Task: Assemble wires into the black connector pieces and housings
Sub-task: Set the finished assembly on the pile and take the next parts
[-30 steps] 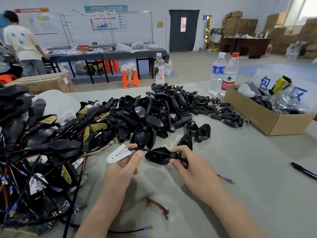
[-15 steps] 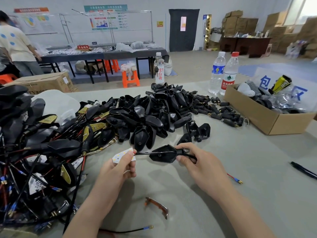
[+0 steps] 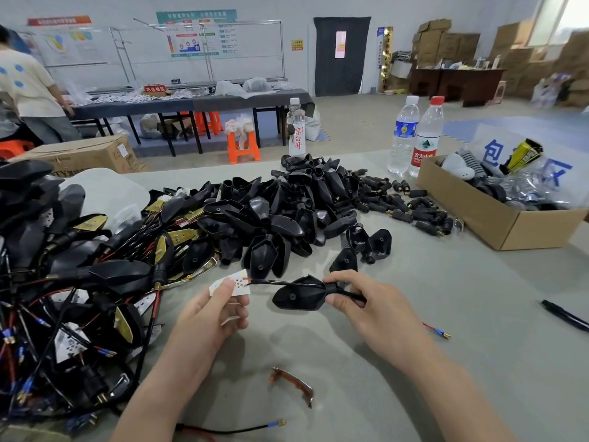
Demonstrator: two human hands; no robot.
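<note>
My left hand (image 3: 212, 317) pinches a small white LED board (image 3: 230, 283) whose black sheathed wire (image 3: 271, 282) runs right into a black housing (image 3: 298, 297). My right hand (image 3: 369, 309) grips the housing's narrow neck and the wire coming out of it. The wire's far end with red and blue terminals (image 3: 438, 331) trails on the table to the right. Behind them lies a heap of empty black housings (image 3: 280, 212). A tangle of wired, assembled pieces (image 3: 63, 298) fills the left side.
Small black connector pieces (image 3: 411, 208) are scattered beside an open cardboard box (image 3: 497, 218). Three water bottles (image 3: 414, 138) stand behind. An amber lens strip (image 3: 294, 386) and a loose wire (image 3: 229, 429) lie near me. A black pen (image 3: 565, 315) lies at the right.
Both hands lifted slightly and moved apart, drawing the wire taut; the LED board sits farther left of the housing and the trailing terminal end slid right.
</note>
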